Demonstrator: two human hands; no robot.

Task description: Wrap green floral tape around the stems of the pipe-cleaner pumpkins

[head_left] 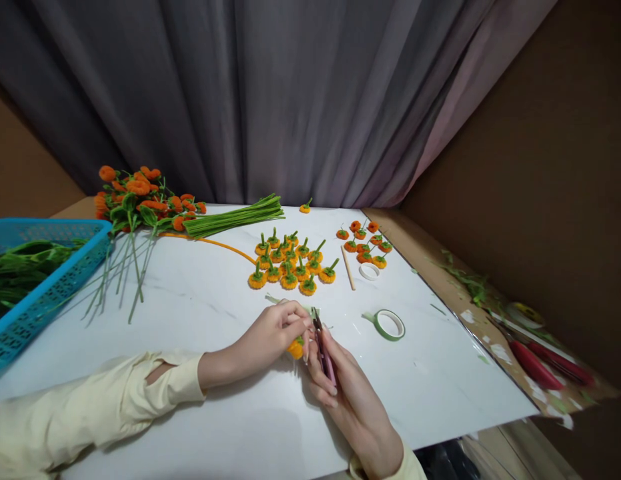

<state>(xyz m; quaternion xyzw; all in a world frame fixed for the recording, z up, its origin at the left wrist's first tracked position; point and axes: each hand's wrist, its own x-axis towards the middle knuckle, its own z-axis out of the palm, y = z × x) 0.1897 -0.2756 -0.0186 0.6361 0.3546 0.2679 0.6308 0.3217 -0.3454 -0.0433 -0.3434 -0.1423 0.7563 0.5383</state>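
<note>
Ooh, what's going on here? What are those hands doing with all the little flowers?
A person at a white table is working on a small fuzzy flower. The left hand pinches a yellow-orange flower head, and the right hand holds a pink-handled tool, its tip close to the left hand's fingers. More yellow-orange heads stand grouped beyond, with darker orange ones to their right. Green stems lie bundled farther back, beside a bunch of orange flowers.

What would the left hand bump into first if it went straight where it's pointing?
The left hand would probably meet the pliers held in the right hand, though depth is hard to tell here.
</note>
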